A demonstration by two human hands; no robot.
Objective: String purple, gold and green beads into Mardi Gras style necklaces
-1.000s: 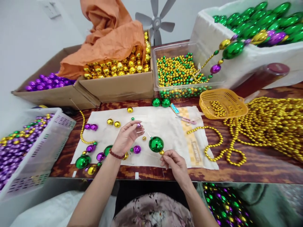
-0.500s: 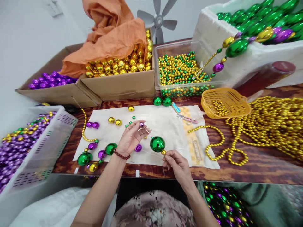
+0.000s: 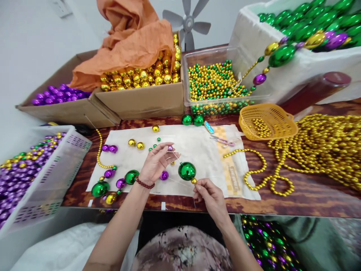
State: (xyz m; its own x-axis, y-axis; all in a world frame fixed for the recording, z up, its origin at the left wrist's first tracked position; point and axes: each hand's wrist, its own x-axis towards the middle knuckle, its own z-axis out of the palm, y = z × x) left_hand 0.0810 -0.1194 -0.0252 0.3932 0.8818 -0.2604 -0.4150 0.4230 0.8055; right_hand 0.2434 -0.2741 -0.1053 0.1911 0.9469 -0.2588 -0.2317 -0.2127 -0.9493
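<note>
In the head view, the left hand (image 3: 155,164) is raised above a white cloth (image 3: 208,154), its grip grasping a small shiny purple bead (image 3: 170,148) between thumb and fingertips. A dark red beaded bracelet (image 3: 145,183) circles that wrist. From the purple bead a thin pale line slants down to a large glossy green ball (image 3: 187,171), which sits between the two hands. A small round gold bead (image 3: 194,181) touches the ball's lower right side, and the right hand (image 3: 211,194) has its grip pinched on that bead; the exact fingertip contact is too small to tell.

Under and around the left forearm lie more beads. A shiny purple ball (image 3: 164,175) rests just beside the left hand, and a strand of mixed green, purple and gold balls (image 3: 100,189) lies at the cloth's left end. Two round gold balls (image 3: 136,143) lie side by side beyond the hand.

Toward the cloth's right end are pink-handled snips (image 3: 222,141) and a small blue packet (image 3: 209,127). The cloth lies on a dark reddish-brown wooden desk (image 3: 313,207). To its right stand a perforated yellow plastic basket (image 3: 270,137) with small gold beads inside and a heap of gold bead strands (image 3: 329,150). Behind is a clear plastic bin (image 3: 208,56) of small gold and green beads, next to an open cardboard box (image 3: 141,103) holding gold balls.
</note>
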